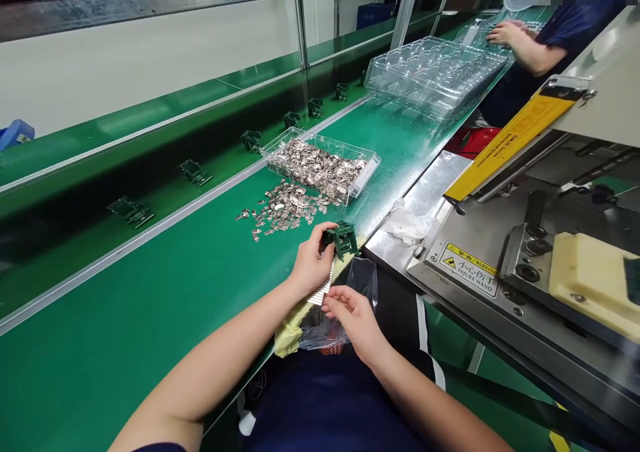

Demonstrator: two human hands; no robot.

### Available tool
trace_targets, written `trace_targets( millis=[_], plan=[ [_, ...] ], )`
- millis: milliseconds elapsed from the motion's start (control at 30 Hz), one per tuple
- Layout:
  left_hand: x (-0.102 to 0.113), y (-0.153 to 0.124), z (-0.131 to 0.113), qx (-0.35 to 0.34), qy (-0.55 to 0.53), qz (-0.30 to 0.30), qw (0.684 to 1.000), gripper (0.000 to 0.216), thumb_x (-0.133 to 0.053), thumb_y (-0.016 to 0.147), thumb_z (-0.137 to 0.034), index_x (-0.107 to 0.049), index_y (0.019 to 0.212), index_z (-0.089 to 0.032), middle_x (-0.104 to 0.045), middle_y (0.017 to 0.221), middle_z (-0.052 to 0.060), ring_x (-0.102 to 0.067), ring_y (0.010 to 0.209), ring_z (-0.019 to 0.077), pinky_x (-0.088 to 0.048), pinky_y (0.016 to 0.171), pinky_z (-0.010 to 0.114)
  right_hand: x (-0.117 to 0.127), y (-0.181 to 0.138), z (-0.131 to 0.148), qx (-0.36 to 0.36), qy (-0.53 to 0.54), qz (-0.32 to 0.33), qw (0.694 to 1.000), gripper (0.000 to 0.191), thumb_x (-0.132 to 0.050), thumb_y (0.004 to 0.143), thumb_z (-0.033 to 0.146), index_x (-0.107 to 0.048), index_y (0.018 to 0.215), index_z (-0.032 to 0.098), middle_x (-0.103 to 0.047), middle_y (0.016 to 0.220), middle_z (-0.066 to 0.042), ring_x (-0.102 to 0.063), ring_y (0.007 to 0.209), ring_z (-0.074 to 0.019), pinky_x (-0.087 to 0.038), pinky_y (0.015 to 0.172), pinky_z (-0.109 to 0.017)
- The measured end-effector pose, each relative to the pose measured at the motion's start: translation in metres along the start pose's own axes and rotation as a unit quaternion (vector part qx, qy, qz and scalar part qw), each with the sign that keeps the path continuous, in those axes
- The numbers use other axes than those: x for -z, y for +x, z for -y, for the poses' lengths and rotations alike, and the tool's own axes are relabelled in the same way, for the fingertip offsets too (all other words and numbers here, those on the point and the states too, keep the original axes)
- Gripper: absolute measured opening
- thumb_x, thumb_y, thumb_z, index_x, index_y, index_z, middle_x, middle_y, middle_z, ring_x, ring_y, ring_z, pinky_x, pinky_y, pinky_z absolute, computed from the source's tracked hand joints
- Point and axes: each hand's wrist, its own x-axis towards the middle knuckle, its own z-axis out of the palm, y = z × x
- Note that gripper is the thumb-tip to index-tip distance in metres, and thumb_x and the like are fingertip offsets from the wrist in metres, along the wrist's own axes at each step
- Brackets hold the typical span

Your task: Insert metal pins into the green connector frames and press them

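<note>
My left hand (313, 260) is closed round a small dark green plastic part (341, 239) at the near edge of the green bench (150, 305), and a ribbed silver strip (323, 291) hangs from under it. My right hand (353, 315) sits just below, its fingers pinched at the lower end of that strip, above a clear plastic bag (345, 305) in my lap. A pile of small shiny metal clips (285, 211) lies loose on the bench just beyond my hands.
A clear tray (367, 165) full of metal clips stands behind the loose pile. Several dark green parts (131, 211) ride the belt at the left. Stacked clear blister trays (435, 72) lie farther back, where another person's hands (507, 33) work. A metal press with a yellow warning label (470, 265) stands at my right.
</note>
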Motion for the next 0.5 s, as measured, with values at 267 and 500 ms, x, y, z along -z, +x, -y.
trace_targets(
  millis=[267, 500],
  plan=[
    [-0.0047, -0.0081, -0.001, -0.037, 0.014, 0.031, 0.999, 0.038, -0.044, 0.085, -0.011, -0.048, 0.123, -0.02, -0.061, 0.082, 0.0, -0.054, 0.064, 0.0122, -0.045, 0.068, 0.025, 0.0055, 0.0009, 0.0, -0.002, -0.021, 0.018, 1.0, 0.036, -0.072, 0.073, 0.049, -0.067, 0.083, 0.016, -0.065, 0.069, -0.003, -0.062, 0.065, -0.0172, -0.054, 0.063, -0.03],
    [-0.006, -0.0064, -0.0024, -0.048, 0.052, 0.034, 0.997, 0.037, -0.044, 0.087, -0.012, -0.048, 0.123, -0.02, -0.064, 0.091, 0.003, -0.06, 0.075, 0.0155, -0.046, 0.074, 0.028, -0.0015, 0.0016, -0.0013, -0.005, -0.05, 0.012, 0.999, 0.035, -0.067, 0.076, 0.052, -0.058, 0.074, 0.018, -0.056, 0.061, 0.001, -0.056, 0.054, -0.014, -0.054, 0.055, -0.028]
  ],
)
